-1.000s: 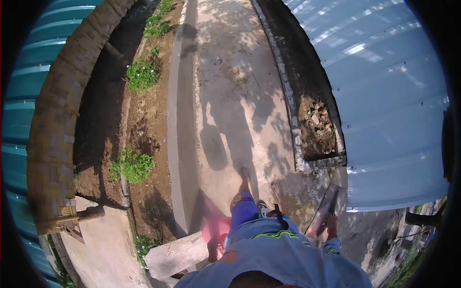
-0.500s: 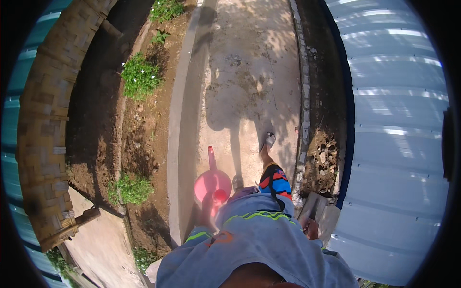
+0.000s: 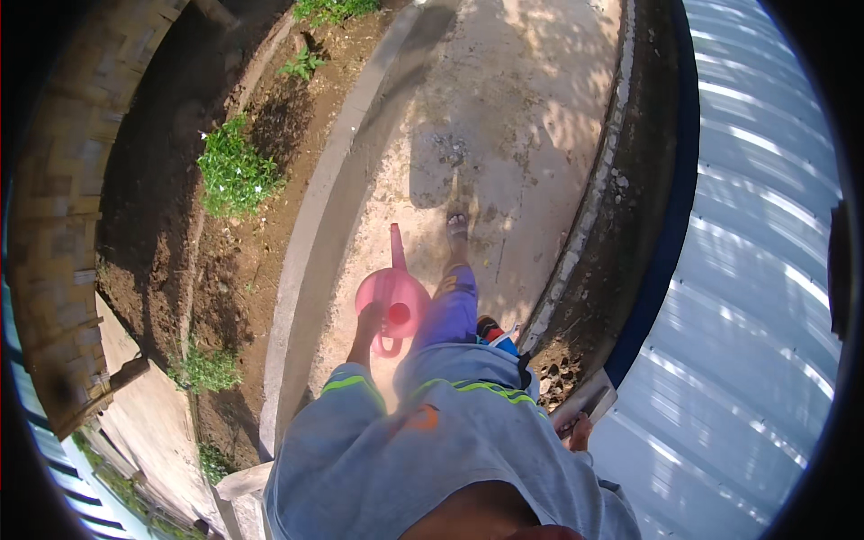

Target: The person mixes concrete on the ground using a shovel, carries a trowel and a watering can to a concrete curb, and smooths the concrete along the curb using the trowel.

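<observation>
A pink watering can [image 3: 416, 292] hangs low ahead of my body, its long spout pointing forward along the path. My left hand [image 3: 369, 321] overlaps the can's left side and is closed on it; the grip itself is partly hidden. A looped rear handle shows on the side toward me. My right hand [image 3: 578, 434] is low at my right side, fingers curled, beside a narrow dark piece [image 3: 596, 401] over a pale flat surface. Whether that piece is in the hand is unclear.
A concrete path [image 3: 531, 117] runs ahead, with a raised kerb [image 3: 310, 225] on the left. Beyond that kerb is soil with a white-flowered bush [image 3: 236, 169] and a woven panel [image 3: 54, 216]. Corrugated metal sheeting [image 3: 756, 270] stands on the right, beside a dirt strip.
My legs have changed stride, the left foot now forward. The watering can has swung forward, and my left hand shows more plainly on it. The view has turned.
</observation>
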A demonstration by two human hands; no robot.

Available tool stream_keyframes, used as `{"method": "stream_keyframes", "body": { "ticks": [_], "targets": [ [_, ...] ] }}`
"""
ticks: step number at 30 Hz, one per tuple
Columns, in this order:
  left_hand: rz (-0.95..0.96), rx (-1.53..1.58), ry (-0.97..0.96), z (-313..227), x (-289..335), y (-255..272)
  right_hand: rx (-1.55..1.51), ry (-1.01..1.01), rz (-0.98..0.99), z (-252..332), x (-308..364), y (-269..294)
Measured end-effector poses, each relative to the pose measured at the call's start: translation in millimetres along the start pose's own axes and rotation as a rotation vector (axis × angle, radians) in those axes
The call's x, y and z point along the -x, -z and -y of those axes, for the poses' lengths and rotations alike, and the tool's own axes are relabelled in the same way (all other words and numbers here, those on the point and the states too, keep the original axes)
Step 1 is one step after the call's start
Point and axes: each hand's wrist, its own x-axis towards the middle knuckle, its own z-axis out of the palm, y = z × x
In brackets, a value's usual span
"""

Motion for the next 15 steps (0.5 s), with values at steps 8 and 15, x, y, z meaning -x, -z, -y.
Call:
{"method": "stream_keyframes", "body": {
  "ticks": [8,15],
  "targets": [
    [-0.132,0.03,0.093,-164,-149,-64,0.195,-0.038,0.075,267,-58,-147],
    [-0.201,0.183,0.299,-301,-211,-64,0.418,-0.198,0.072,386,-45,-220]
  ]
}}
